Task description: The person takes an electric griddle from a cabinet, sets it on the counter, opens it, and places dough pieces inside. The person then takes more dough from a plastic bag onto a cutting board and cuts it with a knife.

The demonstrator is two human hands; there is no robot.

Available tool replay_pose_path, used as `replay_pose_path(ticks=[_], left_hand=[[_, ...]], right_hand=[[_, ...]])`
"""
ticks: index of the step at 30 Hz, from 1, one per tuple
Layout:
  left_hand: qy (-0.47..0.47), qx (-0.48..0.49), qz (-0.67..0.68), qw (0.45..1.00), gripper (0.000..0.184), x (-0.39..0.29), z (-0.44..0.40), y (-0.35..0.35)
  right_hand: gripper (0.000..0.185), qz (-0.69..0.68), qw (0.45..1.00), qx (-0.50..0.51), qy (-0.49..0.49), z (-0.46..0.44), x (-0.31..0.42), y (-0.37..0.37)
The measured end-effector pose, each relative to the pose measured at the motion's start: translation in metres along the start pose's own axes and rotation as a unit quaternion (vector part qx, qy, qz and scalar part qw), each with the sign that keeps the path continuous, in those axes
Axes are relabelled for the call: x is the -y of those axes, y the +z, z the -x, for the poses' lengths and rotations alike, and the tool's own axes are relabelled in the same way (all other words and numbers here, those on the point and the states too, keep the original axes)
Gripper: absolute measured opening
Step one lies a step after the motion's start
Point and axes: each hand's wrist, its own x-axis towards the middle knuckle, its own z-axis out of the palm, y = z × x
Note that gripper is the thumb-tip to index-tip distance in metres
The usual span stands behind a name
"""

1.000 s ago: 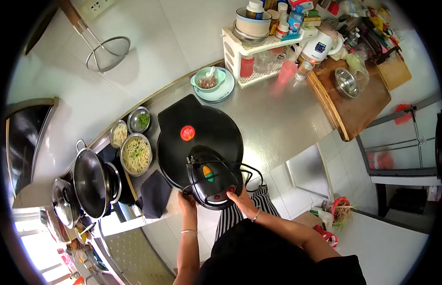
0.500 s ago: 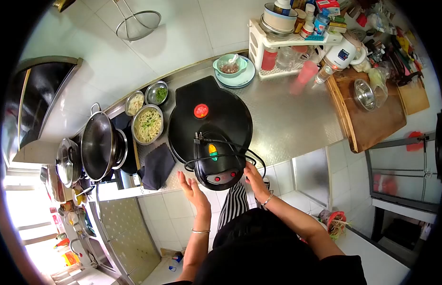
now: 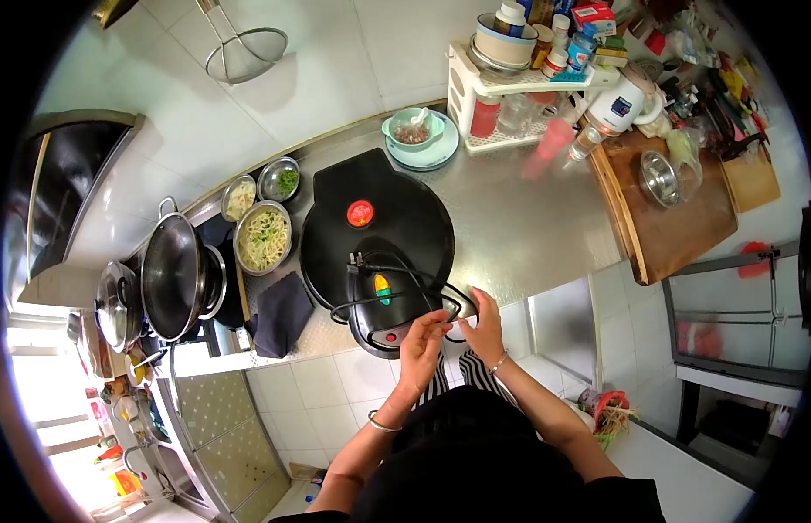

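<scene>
A round black electric griddle (image 3: 327,240) with its lid down sits near the counter's front edge, its handle end toward me. Its black power cord (image 3: 411,268) lies looped over the lid, with the plug (image 3: 356,260) resting on top. My left hand (image 3: 420,350) is in front of the griddle's control end, its fingertips pinched at the cord's right-hand loop. Just right of it, my right hand (image 3: 482,331) has thumb and fingers around the same loop. The fingertips partly hide the cord, and my left hand covers part of the control panel.
Bowls of shredded vegetables (image 3: 264,237), chopped greens (image 3: 279,179) and pale pieces (image 3: 239,199) stand left of the griddle, above a dark cloth (image 3: 281,315). A wok (image 3: 173,277) is farther left. Behind are a green bowl (image 3: 413,131) on plates and a white rack (image 3: 462,87); a wooden board (image 3: 684,218) lies right.
My left hand has moved right, from beside the griddle's handle to the cord. My right hand has come up slightly to the cord's loop. The whole view has shifted a little.
</scene>
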Motion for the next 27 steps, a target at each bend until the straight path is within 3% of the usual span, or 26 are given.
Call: replay_pose_path(ticks=[2,4,5,6,8,10,13,15,21,27], left_hand=[[0.001,0.012,-0.009,1.000,0.028,0.000,-0.004,-0.005],[-0.050,0.000,0.062,0.997,0.029,-0.005,-0.016,-0.011],[-0.086,-0.020,0.115,0.989,0.032,-0.008,-0.020,-0.014],[-0.135,-0.041,0.164,0.976,0.035,-0.013,-0.025,-0.017],[-0.149,-0.047,0.254,0.955,0.037,-0.014,-0.033,-0.028],[-0.150,-0.046,0.306,0.939,0.039,-0.014,-0.039,-0.041],[-0.142,-0.059,0.359,0.921,0.042,-0.019,-0.047,-0.061],[-0.122,-0.074,0.363,0.921,0.042,-0.025,-0.055,-0.077],[-0.072,-0.086,0.376,0.920,0.045,-0.023,-0.086,-0.120],[-0.084,-0.072,0.372,0.922,0.044,-0.021,-0.093,-0.132]], right_hand=[[0.059,0.005,1.000,0.021,-0.008,-0.005,-0.004,0.012],[0.054,-0.061,0.994,0.059,0.068,-0.010,-0.018,0.035],[0.037,-0.098,0.991,0.030,0.086,-0.011,-0.025,0.047],[0.037,-0.100,0.991,0.031,0.081,-0.016,-0.025,0.045],[0.019,-0.120,0.979,0.077,0.145,-0.027,-0.015,0.033],[0.012,-0.117,0.984,0.036,0.127,-0.042,0.006,0.019],[0.016,-0.041,0.998,-0.018,-0.039,-0.087,0.033,-0.002],[0.019,0.024,0.996,0.001,-0.085,-0.121,0.045,-0.001],[0.020,0.145,0.973,0.022,-0.176,-0.195,0.069,0.039],[0.034,0.180,0.970,0.019,-0.163,-0.205,0.067,0.063]])
